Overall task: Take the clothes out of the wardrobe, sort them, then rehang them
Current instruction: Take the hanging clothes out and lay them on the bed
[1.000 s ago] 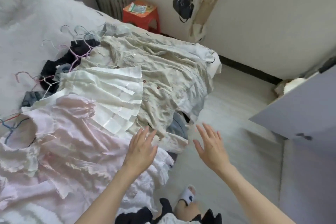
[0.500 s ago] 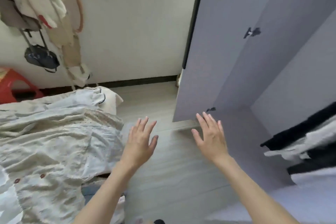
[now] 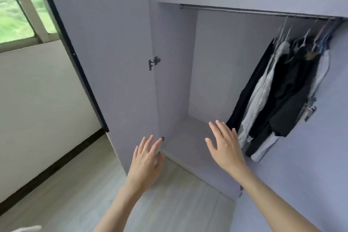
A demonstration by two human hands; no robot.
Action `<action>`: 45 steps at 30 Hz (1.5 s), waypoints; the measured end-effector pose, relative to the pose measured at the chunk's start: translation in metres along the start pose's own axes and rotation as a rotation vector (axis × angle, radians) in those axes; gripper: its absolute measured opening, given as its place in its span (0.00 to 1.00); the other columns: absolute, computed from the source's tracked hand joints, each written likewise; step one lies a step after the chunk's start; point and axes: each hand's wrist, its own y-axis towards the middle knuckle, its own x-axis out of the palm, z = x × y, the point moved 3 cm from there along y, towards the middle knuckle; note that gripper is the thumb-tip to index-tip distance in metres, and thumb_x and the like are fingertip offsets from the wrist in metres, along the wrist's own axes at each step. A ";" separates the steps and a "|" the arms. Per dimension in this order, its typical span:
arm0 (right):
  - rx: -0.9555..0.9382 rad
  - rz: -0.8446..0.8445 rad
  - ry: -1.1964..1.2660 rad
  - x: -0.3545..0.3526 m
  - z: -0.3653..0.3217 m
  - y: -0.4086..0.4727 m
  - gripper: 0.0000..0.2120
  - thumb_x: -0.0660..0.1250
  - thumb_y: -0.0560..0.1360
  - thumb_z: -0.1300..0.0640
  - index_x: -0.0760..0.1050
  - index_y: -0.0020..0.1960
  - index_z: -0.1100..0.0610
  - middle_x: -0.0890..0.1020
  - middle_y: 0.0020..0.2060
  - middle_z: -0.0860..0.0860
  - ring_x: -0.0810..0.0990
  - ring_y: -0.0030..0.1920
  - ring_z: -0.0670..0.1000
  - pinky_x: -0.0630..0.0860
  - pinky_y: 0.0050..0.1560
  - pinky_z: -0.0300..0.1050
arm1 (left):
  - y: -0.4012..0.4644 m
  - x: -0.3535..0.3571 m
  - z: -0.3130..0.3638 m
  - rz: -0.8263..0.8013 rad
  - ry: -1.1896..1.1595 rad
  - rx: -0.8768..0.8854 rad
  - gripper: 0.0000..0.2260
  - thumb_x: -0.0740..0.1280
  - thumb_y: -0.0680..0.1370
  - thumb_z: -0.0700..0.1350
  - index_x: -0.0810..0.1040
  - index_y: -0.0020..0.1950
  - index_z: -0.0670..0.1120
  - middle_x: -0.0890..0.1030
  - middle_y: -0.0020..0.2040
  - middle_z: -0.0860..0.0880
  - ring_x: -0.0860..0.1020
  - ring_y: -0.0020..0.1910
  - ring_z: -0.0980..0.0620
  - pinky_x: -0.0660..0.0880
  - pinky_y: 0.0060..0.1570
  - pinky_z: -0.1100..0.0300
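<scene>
A lilac wardrobe [image 3: 175, 73] stands open in front of me. A steel hanging rail [image 3: 244, 11] runs under its shelf. Several dark and pale grey garments [image 3: 278, 96] hang on hangers bunched at the rail's right end; the left part of the rail is bare. My left hand [image 3: 146, 160] is stretched out, fingers straight, low before the wardrobe's left side panel, holding nothing. My right hand [image 3: 224, 147] reaches forward with spread fingers, just left of the hanging clothes' lower hems and not touching them.
The wardrobe's left door [image 3: 98, 52] stands swung open toward the window [image 3: 17, 17]. A right door panel [image 3: 310, 175] fills the lower right. Pale wood floor [image 3: 94, 194] lies below, with a white wall and dark skirting on the left.
My view has swung right from the clothes-covered bed to the open wardrobe. Both hands stayed raised and open, now in front of the wardrobe interior.
</scene>
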 end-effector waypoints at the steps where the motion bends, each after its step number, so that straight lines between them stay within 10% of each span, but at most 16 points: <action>1: 0.034 0.032 -0.019 -0.003 0.008 0.006 0.27 0.52 0.77 0.45 0.66 0.70 0.58 0.68 0.69 0.57 0.65 0.71 0.58 0.58 0.70 0.60 | 0.016 0.002 0.006 -0.021 -0.001 0.045 0.22 0.52 0.82 0.51 0.55 0.75 0.52 0.52 0.77 0.50 0.45 0.76 0.49 0.45 0.72 0.55; 7: 0.202 0.193 -0.099 -0.028 0.056 0.046 0.23 0.64 0.77 0.54 0.67 0.69 0.59 0.69 0.69 0.59 0.65 0.70 0.59 0.58 0.69 0.61 | 0.107 0.018 0.055 -0.087 -0.022 0.264 0.23 0.51 0.81 0.53 0.56 0.75 0.51 0.54 0.76 0.49 0.46 0.76 0.49 0.46 0.72 0.54; 28: 0.340 0.243 -0.133 -0.099 0.247 0.256 0.24 0.51 0.81 0.54 0.53 0.76 0.57 0.54 0.75 0.55 0.51 0.75 0.52 0.48 0.74 0.46 | 0.385 0.109 0.265 -0.174 -0.191 0.605 0.20 0.55 0.82 0.46 0.61 0.74 0.45 0.62 0.73 0.46 0.57 0.74 0.48 0.58 0.71 0.53; 39: 0.296 0.177 -0.007 -0.082 0.279 0.279 0.29 0.55 0.80 0.60 0.46 0.76 0.53 0.50 0.76 0.49 0.47 0.76 0.48 0.62 0.71 0.47 | 0.472 0.126 0.355 -0.255 -0.354 0.583 0.24 0.58 0.80 0.54 0.64 0.72 0.43 0.67 0.70 0.46 0.64 0.70 0.47 0.63 0.68 0.51; 45: 0.325 0.170 0.004 -0.078 0.288 0.276 0.26 0.53 0.81 0.56 0.48 0.76 0.53 0.48 0.76 0.48 0.46 0.75 0.46 0.58 0.70 0.40 | 0.492 0.131 0.359 -0.275 -0.467 0.407 0.18 0.61 0.77 0.43 0.68 0.67 0.41 0.69 0.64 0.46 0.71 0.62 0.48 0.68 0.59 0.60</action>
